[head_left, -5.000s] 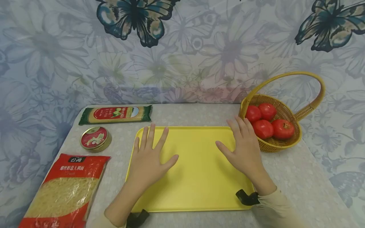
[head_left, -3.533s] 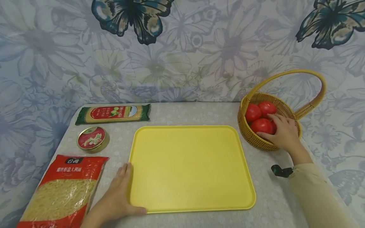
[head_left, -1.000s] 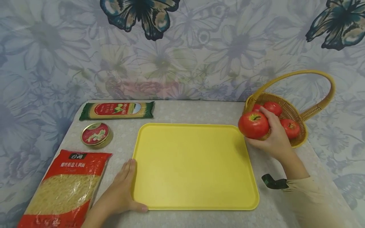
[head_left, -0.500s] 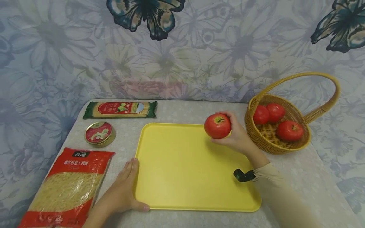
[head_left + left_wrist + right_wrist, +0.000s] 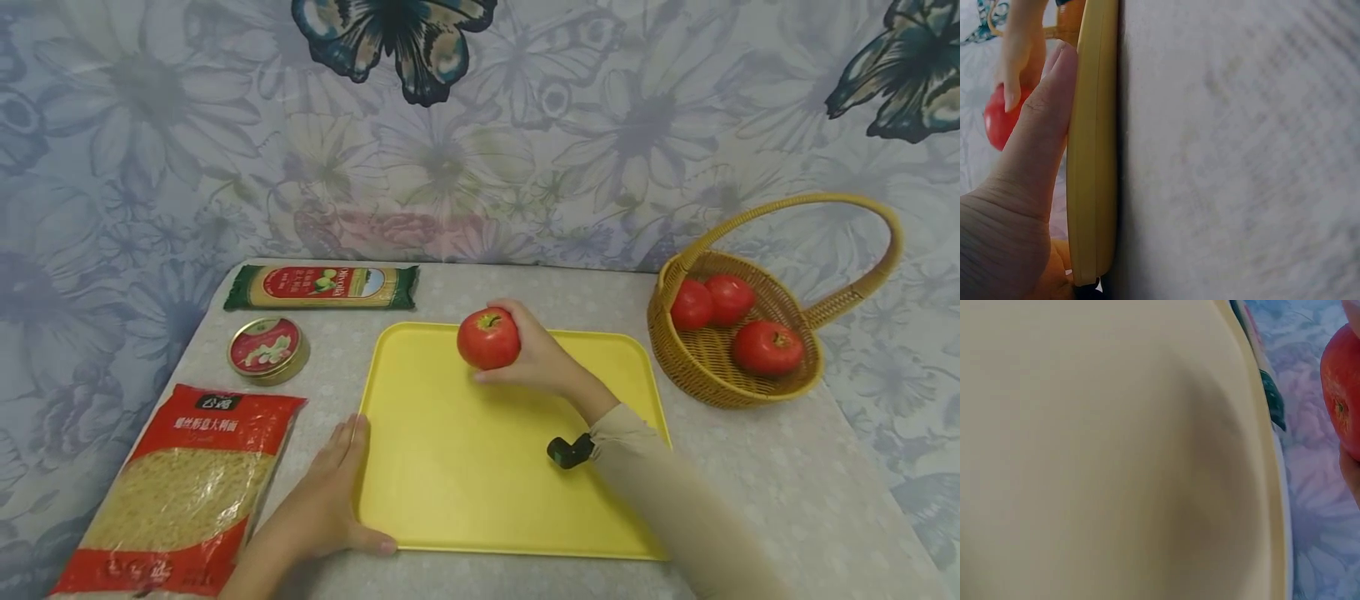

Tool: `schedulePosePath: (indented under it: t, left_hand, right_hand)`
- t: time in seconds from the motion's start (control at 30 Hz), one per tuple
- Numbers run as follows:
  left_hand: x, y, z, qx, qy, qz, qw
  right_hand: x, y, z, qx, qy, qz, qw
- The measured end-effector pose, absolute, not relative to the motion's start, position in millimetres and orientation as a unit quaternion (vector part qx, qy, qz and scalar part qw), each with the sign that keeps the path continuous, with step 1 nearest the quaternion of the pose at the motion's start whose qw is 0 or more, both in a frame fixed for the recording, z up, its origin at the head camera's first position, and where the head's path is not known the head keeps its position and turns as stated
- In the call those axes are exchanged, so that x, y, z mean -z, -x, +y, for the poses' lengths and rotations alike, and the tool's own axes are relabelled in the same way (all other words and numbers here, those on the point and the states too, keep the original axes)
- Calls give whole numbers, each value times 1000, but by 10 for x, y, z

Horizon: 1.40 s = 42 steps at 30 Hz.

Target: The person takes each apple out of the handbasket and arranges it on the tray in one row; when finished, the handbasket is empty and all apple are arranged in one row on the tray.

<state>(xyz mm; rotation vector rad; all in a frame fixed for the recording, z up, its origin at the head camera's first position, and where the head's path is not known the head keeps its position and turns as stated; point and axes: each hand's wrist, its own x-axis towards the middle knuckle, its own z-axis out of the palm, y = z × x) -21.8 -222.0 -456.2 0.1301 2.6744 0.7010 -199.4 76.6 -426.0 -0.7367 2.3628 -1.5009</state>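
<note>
In the head view my right hand holds a red apple-like fruit above the back left part of the yellow tray. Fingers and thumb curve round its right side, and its stem faces up. The same fruit shows at the right edge of the right wrist view, beside the tray. My left hand rests at the tray's left front corner, thumb along the front edge and fingers straight against the left side. In the left wrist view, the thumb of my left hand touches the tray's side.
A wicker basket with several red fruits, one of them at its right, stands at the right. On the left lie a green-ended pasta pack, a round tin and a red pasta bag. A patterned cloth hangs behind.
My right hand has lifted the fruit out of the basket and carried it left over the tray. My left hand has stayed at the tray's corner. The head view has shifted slightly.
</note>
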Motion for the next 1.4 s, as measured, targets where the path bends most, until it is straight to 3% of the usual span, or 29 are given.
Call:
schedulePosePath:
  t: [0.2,0.4,0.83,1.4]
  left_hand:
    - [4573,212,-2229,-249,-55,951,177]
    - [4563,214,-2229,-250,-52,950,179]
    - [4578,210,-2234,-251,-56,952,167]
    - [4567,193,-2218,-254,-58,951,166]
  right_hand:
    - [4388,2045,402,480,262,817,182]
    - [4468,2063,56,481,269,809,207]
    - [4523,1993,-398,437,296,831,175]
    - [4591,1968,-365,445,282,829,190]
